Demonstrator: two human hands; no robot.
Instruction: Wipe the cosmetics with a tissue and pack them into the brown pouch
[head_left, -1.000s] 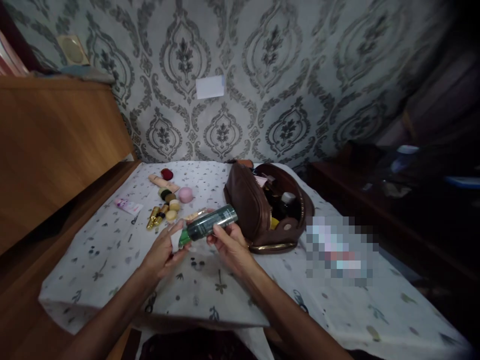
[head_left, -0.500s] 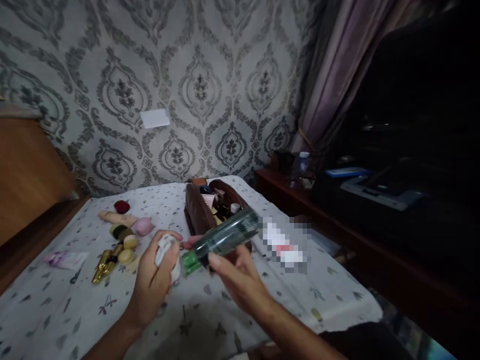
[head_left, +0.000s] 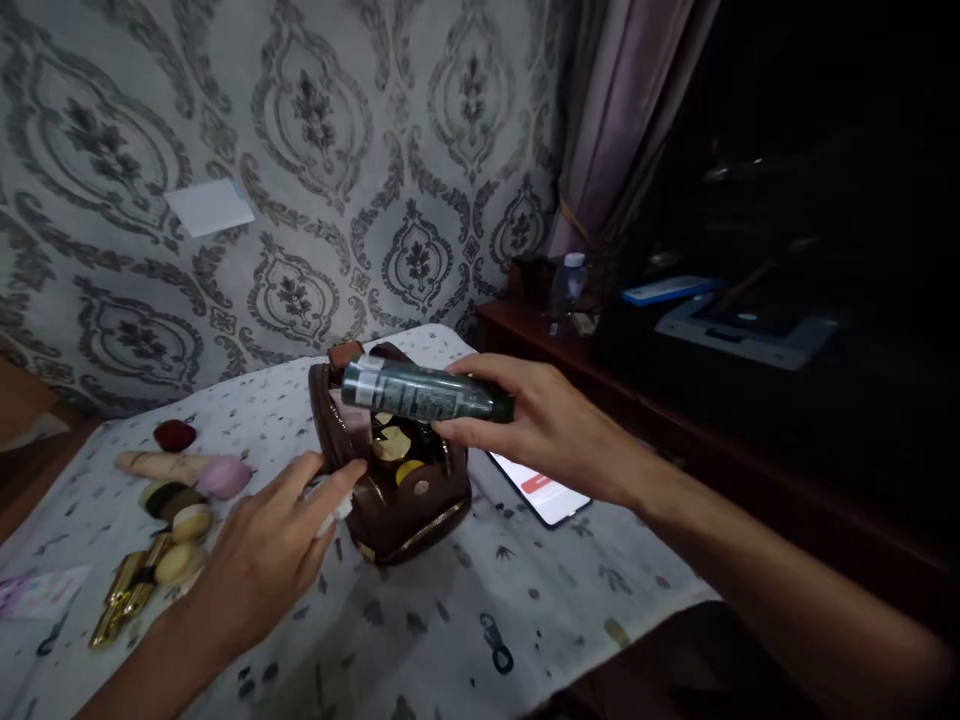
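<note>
My right hand (head_left: 525,410) grips a dark green bottle (head_left: 412,390) by its capped end, holding it sideways over the open brown bag (head_left: 409,525). Inside the bag, gold and yellow round items and a pale pink item show; the rest is dark. My left hand (head_left: 277,540) is closed around a crumpled white tissue (head_left: 326,512), most of it hidden under the fingers, and its fingertips are at the bag's left side.
On the left of the cloth (head_left: 420,650) lie gold tubes (head_left: 124,595), several round jars (head_left: 180,563), a pink ball-shaped item (head_left: 225,477) and a red item (head_left: 175,434). A lit phone (head_left: 547,495) lies right of the bag. A water bottle (head_left: 568,290) stands behind.
The green bottle has turned and now lies over the bag opening, its capped end in my right hand. My left hand has moved apart from it, towards the bag's side. The view has shifted right.
</note>
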